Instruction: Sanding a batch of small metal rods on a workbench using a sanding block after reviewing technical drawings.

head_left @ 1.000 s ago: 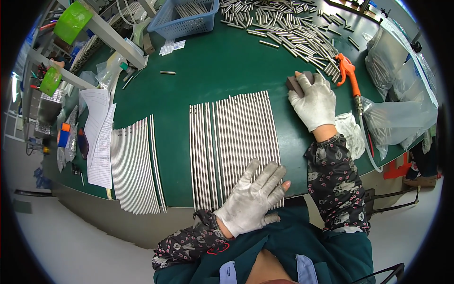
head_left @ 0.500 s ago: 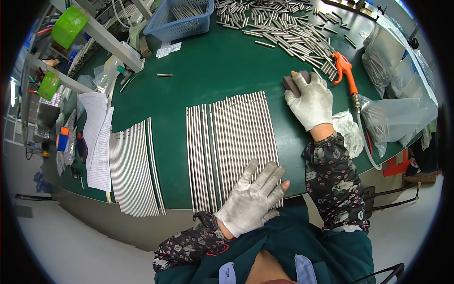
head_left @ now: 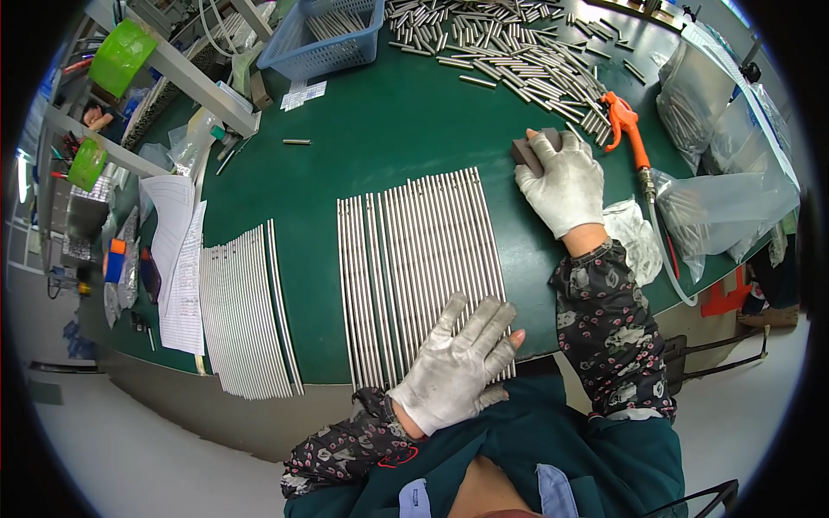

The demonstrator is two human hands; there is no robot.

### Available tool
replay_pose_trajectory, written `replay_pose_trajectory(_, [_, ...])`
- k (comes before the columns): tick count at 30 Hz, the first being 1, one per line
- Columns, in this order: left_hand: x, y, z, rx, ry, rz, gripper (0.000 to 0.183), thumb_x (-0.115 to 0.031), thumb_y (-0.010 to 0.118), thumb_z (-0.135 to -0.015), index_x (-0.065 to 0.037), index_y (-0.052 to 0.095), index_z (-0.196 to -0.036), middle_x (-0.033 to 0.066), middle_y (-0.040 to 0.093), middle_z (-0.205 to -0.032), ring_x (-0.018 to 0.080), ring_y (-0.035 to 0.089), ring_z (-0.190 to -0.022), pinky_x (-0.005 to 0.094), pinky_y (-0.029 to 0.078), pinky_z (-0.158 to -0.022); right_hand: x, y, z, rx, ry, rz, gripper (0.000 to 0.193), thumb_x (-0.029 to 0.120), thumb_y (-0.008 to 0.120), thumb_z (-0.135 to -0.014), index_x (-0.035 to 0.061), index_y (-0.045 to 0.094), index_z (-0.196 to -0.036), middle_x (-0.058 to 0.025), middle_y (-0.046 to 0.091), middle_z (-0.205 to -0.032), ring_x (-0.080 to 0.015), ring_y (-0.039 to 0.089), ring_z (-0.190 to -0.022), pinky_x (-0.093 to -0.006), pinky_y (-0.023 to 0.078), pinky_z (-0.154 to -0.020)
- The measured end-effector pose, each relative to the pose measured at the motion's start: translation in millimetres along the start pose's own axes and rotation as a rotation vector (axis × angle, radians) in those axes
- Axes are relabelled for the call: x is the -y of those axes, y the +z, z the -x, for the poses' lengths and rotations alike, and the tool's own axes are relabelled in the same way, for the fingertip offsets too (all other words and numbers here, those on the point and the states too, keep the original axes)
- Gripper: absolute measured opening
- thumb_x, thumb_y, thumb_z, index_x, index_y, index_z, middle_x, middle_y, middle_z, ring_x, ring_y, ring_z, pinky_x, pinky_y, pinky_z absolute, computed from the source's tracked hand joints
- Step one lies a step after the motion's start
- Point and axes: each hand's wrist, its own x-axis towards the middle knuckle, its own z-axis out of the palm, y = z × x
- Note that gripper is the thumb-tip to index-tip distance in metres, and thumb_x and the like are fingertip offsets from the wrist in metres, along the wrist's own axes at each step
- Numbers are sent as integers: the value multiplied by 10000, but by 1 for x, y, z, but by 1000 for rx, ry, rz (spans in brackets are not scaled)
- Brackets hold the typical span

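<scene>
A row of long thin metal rods [head_left: 423, 259] lies side by side on the green table. My left hand [head_left: 456, 367], in a white glove with bare fingertips showing, rests flat on the near ends of the rods, fingers stretched out. To the right of the row, my gloved right hand [head_left: 566, 183] is closed round a dark grey-brown block [head_left: 523, 157], which stands on the table apart from the rods. The palm hides part of the block. Further left lies a second row of rods [head_left: 242, 311], with a narrow gap before its rightmost ones.
Many short metal pins [head_left: 527, 73] are heaped at the back. A blue basket [head_left: 324, 56] holds more pins. One loose pin [head_left: 297, 142] lies at centre left. On the right are an orange air gun [head_left: 629, 129], a white cloth [head_left: 633, 242] and plastic bags [head_left: 725, 207]; paper sheets [head_left: 177, 276] lie left.
The whole view has shifted slightly. Both hands keep their places on the rods and the block. At the far left background, more of another person shows.
</scene>
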Motion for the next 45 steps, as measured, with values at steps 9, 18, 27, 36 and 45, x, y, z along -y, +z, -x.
replay_pose_trajectory(9, [8, 2, -7, -83, -73, -13, 851, -614, 623, -714, -102, 473, -1377, 169, 405, -1442, 340, 297, -1392, 559, 80, -1167, 20, -14, 10, -53, -80, -124, 448, 349, 625, -779, 140, 670, -1173, -197, 606, -1054, -338, 600, -966, -442, 510, -800])
replay_pose_trajectory(18, [9, 1, -8, -58, -81, 33, 846, -610, 625, -717, -84, 485, -1365, 183, 382, -1453, 335, 255, -1410, 557, 78, -1167, 53, -38, 18, 110, -169, -44, 311, 307, 619, -829, 134, 706, -1072, -162, 601, -950, -314, 591, -887, -425, 479, -752])
replay_pose_trajectory(27, [9, 0, -9, -85, -75, 45, 817, -584, 649, -717, -78, 516, -1346, 186, 403, -1440, 338, 278, -1399, 559, 102, -1161, 53, -37, 15, 120, -137, -31, 304, 313, 624, -830, 145, 713, -1067, -153, 609, -989, -310, 593, -918, -426, 478, -787])
replay_pose_trajectory(36, [10, 3, -9, -79, -77, 43, 814, -584, 648, -720, -85, 512, -1349, 180, 389, -1456, 333, 272, -1404, 555, 95, -1162, 57, -34, 13, 86, -146, -28, 319, 326, 622, -832, 147, 713, -1079, -159, 617, -999, -305, 595, -924, -430, 484, -780])
replay_pose_trajectory(45, [9, 4, -7, -77, -73, 48, 822, -584, 651, -717, -80, 508, -1350, 183, 374, -1465, 336, 267, -1405, 556, 102, -1161, 62, -35, 16, 27, -163, -69, 305, 307, 628, -822, 142, 720, -1062, -149, 625, -968, -303, 598, -897, -436, 483, -754])
